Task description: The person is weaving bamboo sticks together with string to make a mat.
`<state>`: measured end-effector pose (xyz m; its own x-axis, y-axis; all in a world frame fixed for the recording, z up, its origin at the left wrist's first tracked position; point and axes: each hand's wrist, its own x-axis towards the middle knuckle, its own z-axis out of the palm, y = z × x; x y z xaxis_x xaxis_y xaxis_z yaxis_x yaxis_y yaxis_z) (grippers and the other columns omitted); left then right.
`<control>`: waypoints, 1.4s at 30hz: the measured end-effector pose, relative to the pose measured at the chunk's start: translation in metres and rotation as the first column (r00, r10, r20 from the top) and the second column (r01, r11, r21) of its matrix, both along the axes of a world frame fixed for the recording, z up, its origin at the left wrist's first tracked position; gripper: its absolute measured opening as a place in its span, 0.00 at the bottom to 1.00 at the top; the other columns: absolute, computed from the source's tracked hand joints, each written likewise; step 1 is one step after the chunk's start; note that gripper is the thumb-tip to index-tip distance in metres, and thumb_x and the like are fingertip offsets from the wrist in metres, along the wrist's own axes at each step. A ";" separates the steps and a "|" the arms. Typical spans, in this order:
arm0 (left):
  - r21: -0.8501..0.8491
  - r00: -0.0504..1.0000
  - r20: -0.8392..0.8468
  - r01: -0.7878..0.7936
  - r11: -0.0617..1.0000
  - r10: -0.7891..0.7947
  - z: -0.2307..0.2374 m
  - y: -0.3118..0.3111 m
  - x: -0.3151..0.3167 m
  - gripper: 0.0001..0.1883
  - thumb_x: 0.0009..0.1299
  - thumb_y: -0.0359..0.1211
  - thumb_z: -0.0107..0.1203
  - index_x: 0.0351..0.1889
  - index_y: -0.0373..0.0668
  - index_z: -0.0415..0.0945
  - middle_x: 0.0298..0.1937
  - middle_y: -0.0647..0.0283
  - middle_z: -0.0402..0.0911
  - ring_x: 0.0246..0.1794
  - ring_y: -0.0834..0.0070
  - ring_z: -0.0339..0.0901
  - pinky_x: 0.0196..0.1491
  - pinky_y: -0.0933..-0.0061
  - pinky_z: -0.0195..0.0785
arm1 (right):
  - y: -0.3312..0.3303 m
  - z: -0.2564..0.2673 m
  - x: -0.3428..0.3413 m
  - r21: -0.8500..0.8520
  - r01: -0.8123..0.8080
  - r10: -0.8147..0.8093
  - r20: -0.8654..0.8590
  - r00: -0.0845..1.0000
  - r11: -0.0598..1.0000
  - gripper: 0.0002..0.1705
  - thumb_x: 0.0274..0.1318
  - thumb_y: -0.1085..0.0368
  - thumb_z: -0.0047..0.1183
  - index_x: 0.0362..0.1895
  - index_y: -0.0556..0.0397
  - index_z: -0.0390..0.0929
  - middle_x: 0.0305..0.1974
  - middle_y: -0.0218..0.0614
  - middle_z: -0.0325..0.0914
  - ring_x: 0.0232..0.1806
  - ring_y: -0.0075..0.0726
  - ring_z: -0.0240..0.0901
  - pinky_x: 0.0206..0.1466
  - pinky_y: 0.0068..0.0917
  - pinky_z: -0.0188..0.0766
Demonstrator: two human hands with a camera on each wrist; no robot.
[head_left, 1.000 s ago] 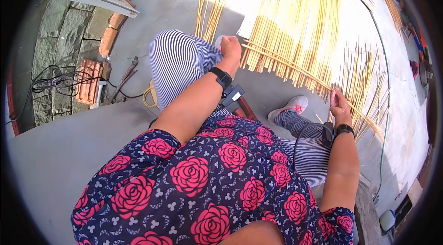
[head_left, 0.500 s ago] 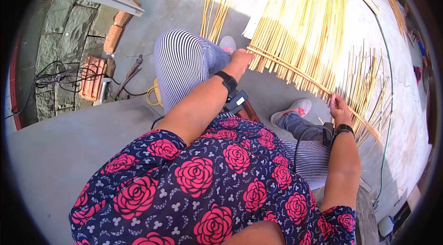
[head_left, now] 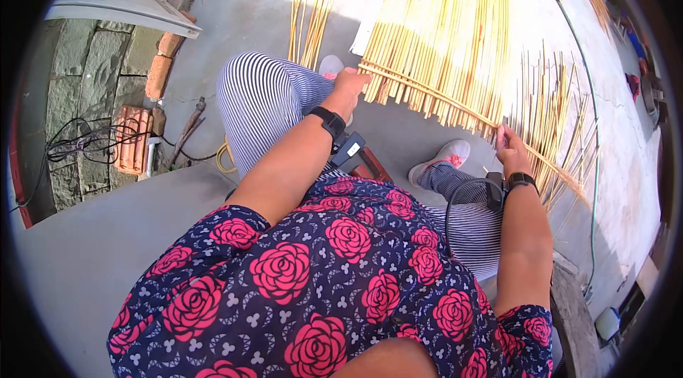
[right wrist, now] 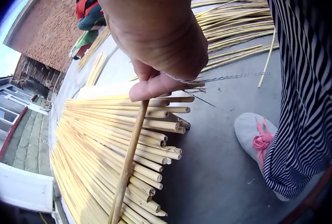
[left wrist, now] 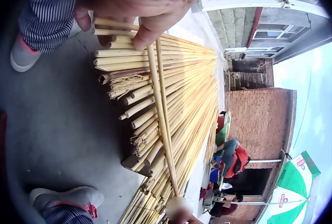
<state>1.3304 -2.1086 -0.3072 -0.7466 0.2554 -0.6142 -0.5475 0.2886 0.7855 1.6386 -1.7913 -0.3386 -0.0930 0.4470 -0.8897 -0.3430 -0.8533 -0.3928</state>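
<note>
A wide row of dry yellow plant stalks (head_left: 441, 29) lies side by side on the ground, cut ends toward the person. Across those ends run two thin stalks (left wrist: 163, 115), held between both hands. The left hand (head_left: 348, 86) pinches them at the row's left corner, its thumb over them in the left wrist view. At the right corner, the right hand (head_left: 514, 152) grips the same crosswise stalks between thumb and finger (right wrist: 150, 89). A bushy tip (head_left: 569, 180) sticks out beyond the right hand.
Loose stalks (head_left: 555, 108) lie to the right, and a smaller bunch (head_left: 316, 15) at the left. A green hose (head_left: 594, 136) runs along the right side. Both shoes (head_left: 449, 157) stand close to the row. Bricks (head_left: 159, 78) and black cable (head_left: 85, 140) are at far left.
The left hand has moved the left end of the crosswise stalks onto the row's corner; earlier it held that end nearer the knee. The right hand keeps its grip. The head view has shifted slightly.
</note>
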 end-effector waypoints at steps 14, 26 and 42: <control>-0.708 -0.252 -0.651 0.543 0.452 -0.716 0.053 0.128 0.088 0.30 0.69 0.52 0.43 0.66 0.49 0.59 0.69 0.58 0.57 0.71 0.58 0.49 0.71 0.54 0.38 | -0.016 0.008 -0.005 0.057 -0.132 0.129 0.043 0.991 0.990 0.06 0.51 0.77 0.56 0.34 0.66 0.75 0.30 0.44 0.78 0.28 0.39 0.78 0.31 0.22 0.84; -0.829 -0.475 -0.506 0.498 0.254 -0.720 0.021 0.126 0.081 0.33 0.68 0.59 0.40 0.70 0.62 0.54 0.74 0.65 0.47 0.74 0.62 0.42 0.71 0.48 0.30 | -0.033 0.034 -0.018 0.000 -0.175 0.174 0.106 0.979 0.985 0.06 0.53 0.73 0.57 0.34 0.63 0.75 0.28 0.41 0.78 0.26 0.34 0.79 0.30 0.20 0.83; -0.829 -0.488 -0.506 0.502 0.246 -0.711 0.021 0.128 0.074 0.34 0.67 0.61 0.40 0.69 0.61 0.56 0.74 0.66 0.48 0.74 0.63 0.43 0.72 0.49 0.30 | -0.025 0.015 -0.008 0.106 -0.251 0.241 0.097 0.966 0.962 0.06 0.54 0.73 0.55 0.35 0.63 0.75 0.30 0.41 0.77 0.28 0.33 0.78 0.30 0.17 0.82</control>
<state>1.4045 -1.9805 -0.2866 0.0540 0.9983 0.0203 0.9730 -0.0571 0.2236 1.6305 -1.8167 -0.3238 -0.1414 0.5201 -0.8423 -0.0902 -0.8541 -0.5122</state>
